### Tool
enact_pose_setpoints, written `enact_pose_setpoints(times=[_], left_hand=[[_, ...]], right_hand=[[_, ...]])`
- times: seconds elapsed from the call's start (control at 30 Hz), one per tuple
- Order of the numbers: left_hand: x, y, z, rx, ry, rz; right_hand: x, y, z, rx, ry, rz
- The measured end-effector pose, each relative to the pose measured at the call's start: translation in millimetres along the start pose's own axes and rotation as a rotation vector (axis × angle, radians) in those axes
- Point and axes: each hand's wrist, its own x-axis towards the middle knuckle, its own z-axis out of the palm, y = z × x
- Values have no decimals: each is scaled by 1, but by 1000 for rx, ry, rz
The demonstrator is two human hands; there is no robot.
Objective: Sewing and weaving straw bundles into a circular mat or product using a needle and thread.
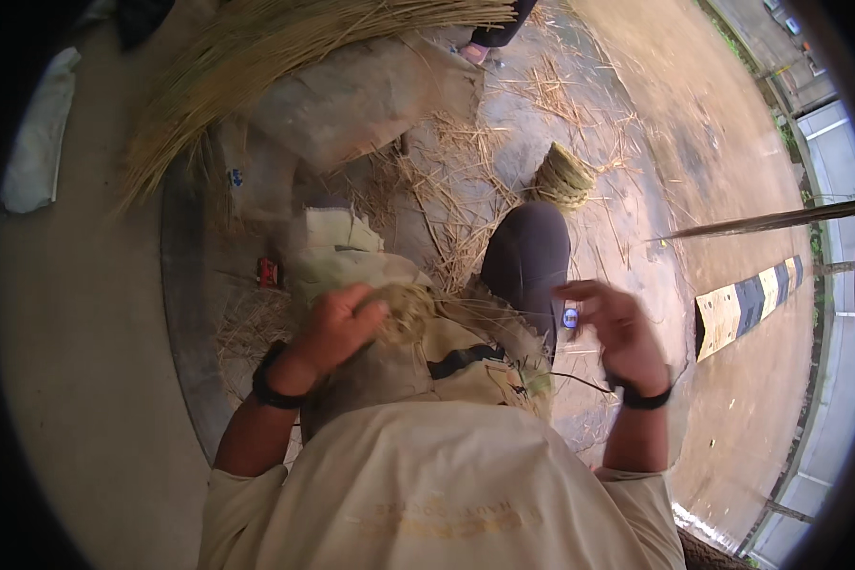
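On my lap sits a small, round piece of coiled straw point(410, 312), with loose strands spreading from its right side. My left hand point(342, 328) is closed at its left edge, thumb and forefinger pressed on the straw. My right hand point(619, 332) is raised to the right of my knee, apart from the coil, its fingers bent and smeared by motion. Whether a strand is between them cannot be made out. Under the coil, a pale, worn cloth point(456, 344) with dark patches covers my lap.
A large bundle of dry straw point(285, 57) lies across the far left over grey sheeting point(361, 100). Beyond my knee stands a stacked coil of braided straw point(563, 179). Loose straw point(437, 185) litters the mat. A striped barrier point(750, 302) lies right. Another person's foot point(473, 53) shows at the top.
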Motion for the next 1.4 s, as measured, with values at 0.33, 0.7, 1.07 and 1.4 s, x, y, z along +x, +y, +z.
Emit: enact_pose_setpoints(times=[0.33,0.7,1.07,1.4], left_hand=[[-41,-40,-179,546,722,-240],[-154,-206,-336,493,1034,-514],[-34,-65,-133,385,664,-139],[-17,52,-12,191,289,149]], right_hand=[[-196,33,-201,-197,1146,450],[-448,103,-346,500,1709,184],[-48,4,-24,83,507,343],[64,-30,143,-221,-52,-80]])
